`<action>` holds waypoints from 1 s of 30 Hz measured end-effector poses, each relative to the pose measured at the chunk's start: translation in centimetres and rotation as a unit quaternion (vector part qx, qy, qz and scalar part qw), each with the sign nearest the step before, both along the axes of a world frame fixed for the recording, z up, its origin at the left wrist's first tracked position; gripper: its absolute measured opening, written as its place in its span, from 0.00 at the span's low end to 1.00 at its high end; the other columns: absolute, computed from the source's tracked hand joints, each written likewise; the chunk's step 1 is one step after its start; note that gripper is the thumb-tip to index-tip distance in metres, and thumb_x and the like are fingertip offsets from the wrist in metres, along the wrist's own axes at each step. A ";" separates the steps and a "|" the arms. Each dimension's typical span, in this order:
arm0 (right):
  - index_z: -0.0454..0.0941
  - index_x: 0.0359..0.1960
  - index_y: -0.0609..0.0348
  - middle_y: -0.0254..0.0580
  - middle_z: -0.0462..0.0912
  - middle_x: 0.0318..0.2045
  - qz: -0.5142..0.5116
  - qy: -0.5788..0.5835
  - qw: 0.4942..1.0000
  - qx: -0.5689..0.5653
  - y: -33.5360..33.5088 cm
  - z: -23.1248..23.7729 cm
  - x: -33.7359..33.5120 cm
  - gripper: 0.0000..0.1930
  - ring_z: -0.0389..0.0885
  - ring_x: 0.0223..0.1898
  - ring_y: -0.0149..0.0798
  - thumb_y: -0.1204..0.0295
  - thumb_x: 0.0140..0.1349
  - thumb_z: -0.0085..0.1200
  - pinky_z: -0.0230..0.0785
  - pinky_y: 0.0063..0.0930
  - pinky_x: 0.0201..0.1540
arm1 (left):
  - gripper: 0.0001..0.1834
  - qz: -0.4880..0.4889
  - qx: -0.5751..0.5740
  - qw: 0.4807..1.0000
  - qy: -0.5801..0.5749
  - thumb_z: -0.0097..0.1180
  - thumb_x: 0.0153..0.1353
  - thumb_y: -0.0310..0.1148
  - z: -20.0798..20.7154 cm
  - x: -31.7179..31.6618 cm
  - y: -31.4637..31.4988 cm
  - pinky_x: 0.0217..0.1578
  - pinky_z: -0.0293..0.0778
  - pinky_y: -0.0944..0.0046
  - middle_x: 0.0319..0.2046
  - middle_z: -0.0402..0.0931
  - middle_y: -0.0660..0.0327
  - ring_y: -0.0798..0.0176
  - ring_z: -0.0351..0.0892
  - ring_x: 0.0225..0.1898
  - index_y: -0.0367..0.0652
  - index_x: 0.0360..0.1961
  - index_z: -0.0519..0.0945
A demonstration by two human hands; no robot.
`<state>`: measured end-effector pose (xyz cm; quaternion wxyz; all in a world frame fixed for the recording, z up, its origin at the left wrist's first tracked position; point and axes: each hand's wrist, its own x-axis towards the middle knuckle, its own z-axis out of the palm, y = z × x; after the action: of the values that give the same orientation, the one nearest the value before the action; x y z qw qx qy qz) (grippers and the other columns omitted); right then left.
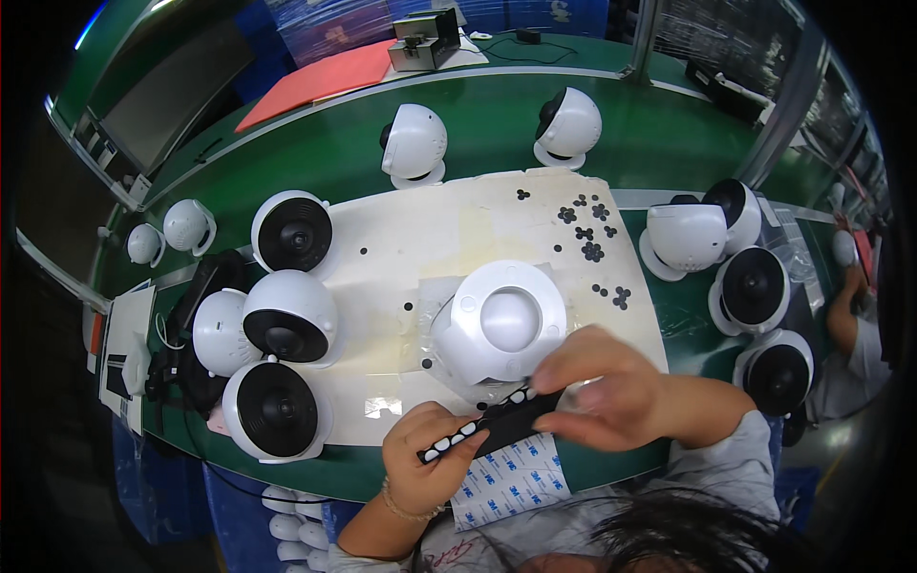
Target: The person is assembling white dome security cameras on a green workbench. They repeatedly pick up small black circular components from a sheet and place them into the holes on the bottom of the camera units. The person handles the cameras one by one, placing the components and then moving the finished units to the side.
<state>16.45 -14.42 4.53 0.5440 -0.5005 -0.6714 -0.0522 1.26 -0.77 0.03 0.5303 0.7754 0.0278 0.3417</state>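
Observation:
My left hand (425,451) is closed on a black adhesive-backed sheet (521,422), folded into a strip with a row of white rounded spots along its edge. My right hand (607,393), partly blurred, has its fingers closed at the sheet's right end; any small piece between the fingertips cannot be made out. Just beyond both hands a white camera housing (465,355) rests with its round ring base (547,304) turned up. Below the sheet, a backing paper with blue print (511,484) lies over the table's near edge.
Finished-looking white cameras with black fronts stand at left (285,409), back (417,143) and right (755,288). Small black round pads (592,251) dot the cream work sheet (382,224). A metal box (423,43) and red sheet (325,81) lie beyond. Another person's arm (843,310) shows at far right.

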 end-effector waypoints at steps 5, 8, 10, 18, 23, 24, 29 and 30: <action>0.70 0.47 0.52 0.40 0.72 0.39 0.097 -0.128 0.986 -0.047 0.1 -0.7 0.1 0.22 0.74 0.33 0.40 0.77 0.47 0.56 0.65 0.29 0.28 | 0.13 0.006 0.028 0.999 -0.019 0.62 0.35 0.16 0.4 0.2 -0.2 0.20 0.63 0.68 0.19 0.74 0.58 0.62 0.68 0.18 0.36 0.27 0.78; 0.71 0.47 0.52 0.41 0.72 0.39 0.082 -0.200 0.976 0.003 -0.6 -0.3 -0.5 0.22 0.74 0.32 0.39 0.76 0.46 0.57 0.65 0.30 0.28 | 0.13 0.020 0.051 0.998 0.003 0.62 0.35 0.19 0.3 -0.1 -0.2 0.27 0.64 0.65 0.28 0.76 0.58 0.60 0.70 0.26 0.39 0.28 0.79; 0.70 0.46 0.54 0.42 0.72 0.37 0.081 -0.140 0.987 -0.006 -0.9 -0.2 -0.2 0.21 0.73 0.32 0.38 0.78 0.46 0.56 0.66 0.29 0.28 | 0.14 0.052 0.138 0.989 -0.011 0.62 0.35 0.22 0.2 -0.1 0.1 0.35 0.64 0.62 0.36 0.76 0.57 0.57 0.71 0.36 0.43 0.29 0.80; 0.50 0.58 0.60 0.47 0.65 0.44 -0.012 0.229 0.970 -0.086 2.5 0.8 4.1 0.30 0.70 0.33 0.28 0.86 0.53 0.44 0.65 0.21 0.37 | 0.18 0.046 0.310 0.948 0.060 0.56 0.35 0.29 0.2 -0.2 -0.1 0.51 0.51 0.52 0.51 0.70 0.63 0.56 0.61 0.56 0.52 0.34 0.81; 0.48 0.60 0.59 0.46 0.65 0.44 0.006 0.230 0.965 -0.125 2.6 0.3 4.7 0.31 0.70 0.34 0.27 0.87 0.53 0.43 0.64 0.20 0.38 | 0.20 0.036 0.309 0.948 0.075 0.57 0.35 0.29 0.0 -0.4 0.0 0.53 0.49 0.52 0.51 0.71 0.65 0.60 0.61 0.56 0.53 0.36 0.80; 0.47 0.60 0.56 0.47 0.64 0.44 0.008 0.221 0.966 -0.137 2.5 0.3 4.9 0.32 0.70 0.34 0.28 0.87 0.53 0.44 0.65 0.22 0.39 | 0.20 0.034 0.303 0.950 0.072 0.57 0.35 0.29 -0.1 -0.4 0.0 0.53 0.49 0.52 0.51 0.71 0.65 0.60 0.61 0.56 0.53 0.36 0.80; 0.47 0.59 0.53 0.48 0.66 0.42 -0.023 0.144 0.979 -0.143 2.3 0.3 5.0 0.34 0.72 0.37 0.32 0.88 0.52 0.46 0.66 0.25 0.42 | 0.20 0.029 0.284 0.956 0.072 0.57 0.35 0.28 0.0 -0.4 -0.1 0.54 0.49 0.52 0.51 0.71 0.65 0.60 0.61 0.57 0.53 0.36 0.81; 0.48 0.59 0.53 0.47 0.68 0.41 -0.061 0.082 0.983 -0.150 2.2 0.6 4.8 0.34 0.73 0.38 0.33 0.88 0.52 0.47 0.66 0.25 0.42 | 0.20 0.028 0.283 0.956 0.068 0.57 0.35 0.28 -0.1 -0.4 -0.1 0.54 0.49 0.52 0.51 0.71 0.65 0.60 0.61 0.57 0.52 0.36 0.81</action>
<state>21.28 -12.25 5.09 0.5116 -0.6188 -0.5933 0.0575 0.89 -0.89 -0.09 0.2758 0.9141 -0.0123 0.2969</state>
